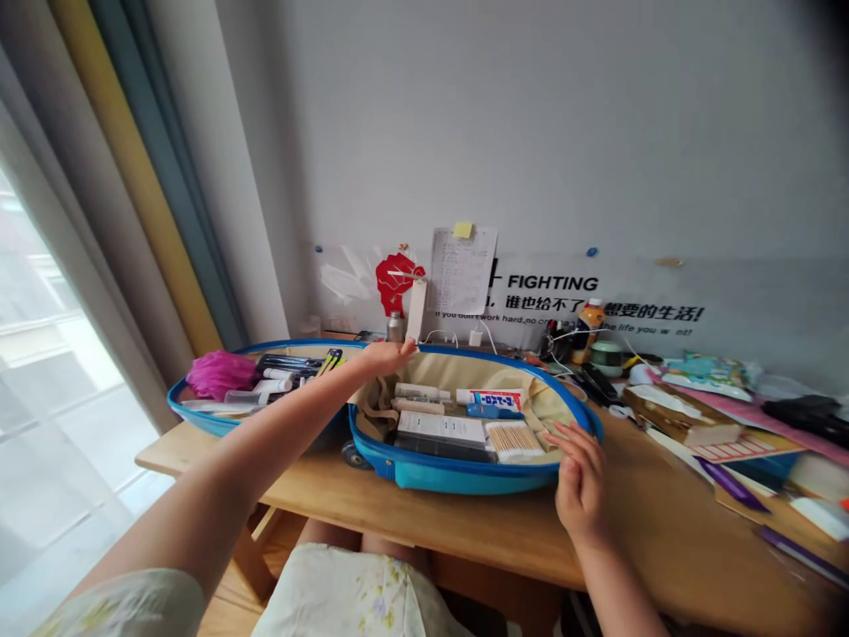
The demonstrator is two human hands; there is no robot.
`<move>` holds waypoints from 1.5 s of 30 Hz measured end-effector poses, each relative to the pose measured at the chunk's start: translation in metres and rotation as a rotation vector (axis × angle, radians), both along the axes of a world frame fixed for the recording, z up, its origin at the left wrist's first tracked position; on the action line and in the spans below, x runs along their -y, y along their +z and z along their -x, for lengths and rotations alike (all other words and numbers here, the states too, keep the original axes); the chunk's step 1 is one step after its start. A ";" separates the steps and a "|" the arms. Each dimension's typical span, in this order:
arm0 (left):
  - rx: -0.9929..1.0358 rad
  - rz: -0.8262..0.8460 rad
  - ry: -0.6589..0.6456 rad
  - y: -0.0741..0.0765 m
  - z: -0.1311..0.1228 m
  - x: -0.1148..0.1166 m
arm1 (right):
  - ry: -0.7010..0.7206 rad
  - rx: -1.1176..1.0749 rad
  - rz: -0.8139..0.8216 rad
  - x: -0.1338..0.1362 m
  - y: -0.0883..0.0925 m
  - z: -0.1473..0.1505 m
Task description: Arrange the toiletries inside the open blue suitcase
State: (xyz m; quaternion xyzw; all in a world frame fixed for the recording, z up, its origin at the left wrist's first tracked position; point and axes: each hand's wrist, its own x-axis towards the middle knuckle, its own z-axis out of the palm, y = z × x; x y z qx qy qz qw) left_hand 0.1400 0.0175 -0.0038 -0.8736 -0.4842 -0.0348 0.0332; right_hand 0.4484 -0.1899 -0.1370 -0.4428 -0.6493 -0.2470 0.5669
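Observation:
A blue suitcase (457, 476) lies spread in two halves on the desk, with a beige lining. My left hand (386, 356) reaches across it and grips the far rim near the hinge side of the right half; its fingertips are partly hidden. At the near right corner my right hand (579, 478) holds the rim, fingers over the inner side and thumb outside. Inside the right half are cotton swabs (516, 440), a white-and-black box (441, 429), a toothpaste box (487, 397), a blue item (494, 412) and a small bottle (423, 392). A pink bath puff (221, 375) lies in the left half.
The wooden desk (411, 509) stands against a wall with a pinned paper sheet (462, 270). Papers, packets and a purple item (733, 484) clutter its right side. A drink bottle (587, 329) and a green-grey jar (606, 357) stand behind. Curtains (149, 168) hang at left.

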 end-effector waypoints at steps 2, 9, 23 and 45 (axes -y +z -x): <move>-0.043 -0.023 0.012 -0.008 -0.012 0.000 | 0.003 -0.011 0.001 0.000 0.000 0.000; -0.095 -0.039 0.012 -0.025 -0.041 -0.007 | -0.001 -0.004 0.015 0.002 0.000 0.001; -0.021 0.151 0.025 -0.051 -0.043 -0.024 | -0.015 0.011 0.007 0.003 0.002 0.002; -0.030 0.036 -0.030 -0.035 -0.045 0.001 | 0.012 -0.013 0.006 0.002 0.002 0.001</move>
